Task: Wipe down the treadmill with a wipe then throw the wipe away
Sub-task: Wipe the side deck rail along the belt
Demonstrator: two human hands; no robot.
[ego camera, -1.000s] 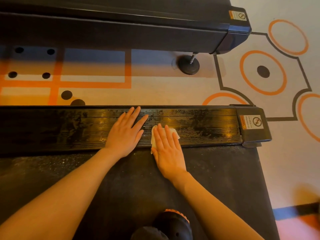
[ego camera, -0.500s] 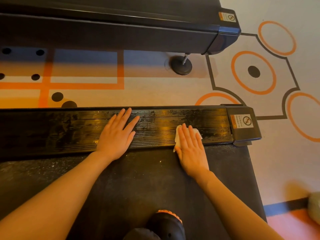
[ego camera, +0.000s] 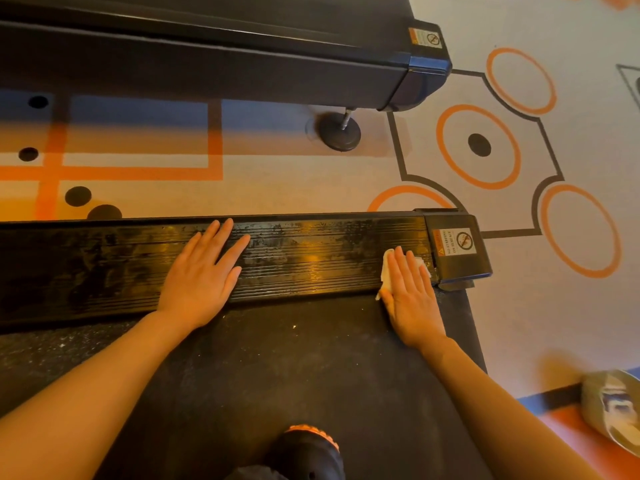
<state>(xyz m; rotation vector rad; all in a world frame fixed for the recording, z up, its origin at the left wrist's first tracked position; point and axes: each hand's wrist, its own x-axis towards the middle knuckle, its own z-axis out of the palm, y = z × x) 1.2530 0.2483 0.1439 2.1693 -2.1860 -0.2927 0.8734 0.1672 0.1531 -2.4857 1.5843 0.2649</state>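
I look down at a treadmill with a dusty black belt (ego camera: 284,368) and a ribbed, wet-streaked side rail (ego camera: 311,261). My right hand (ego camera: 410,296) lies flat with straight fingers on a white wipe (ego camera: 386,268), pressing it onto the rail's right end, just left of the black end cap (ego camera: 457,251) with its warning sticker. Only the wipe's edges show around my fingers. My left hand (ego camera: 204,275) rests flat on the rail near its middle, fingers spread, holding nothing.
A second treadmill (ego camera: 207,64) runs parallel beyond a strip of patterned floor, with a round levelling foot (ego camera: 339,133). A black and orange shoe (ego camera: 308,452) stands on the belt below. A blurred pale object (ego camera: 613,407) sits on the floor at right.
My right hand has slid the wipe to the right along the rail, from beside my left hand to the end cap. My left hand has stayed in place on the rail.
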